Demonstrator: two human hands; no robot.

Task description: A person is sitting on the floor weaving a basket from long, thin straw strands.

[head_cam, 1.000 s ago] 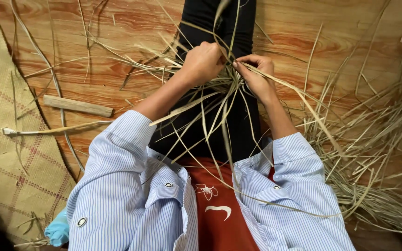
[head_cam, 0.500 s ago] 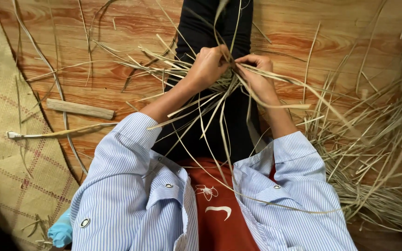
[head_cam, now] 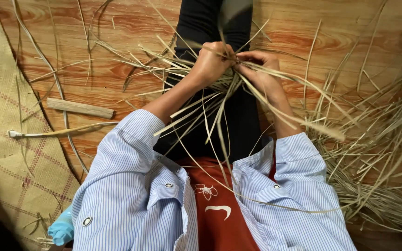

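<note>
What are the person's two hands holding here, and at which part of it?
Both the left hand and the right hand grip a bundle of dried straw strips at the point where the strips cross, above the lap; the loose ends fan outward.

Open wood-grain floor (head_cam: 117,28) along the far edge, left of the black-clad legs (head_cam: 210,28), only a few stray strands. Right edge is choked by a loose heap of dry pale straw strips (head_cam: 378,158). A flat wooden stick (head_cam: 80,108) and woven tan mat (head_cam: 1,139) block the left edge.
</note>
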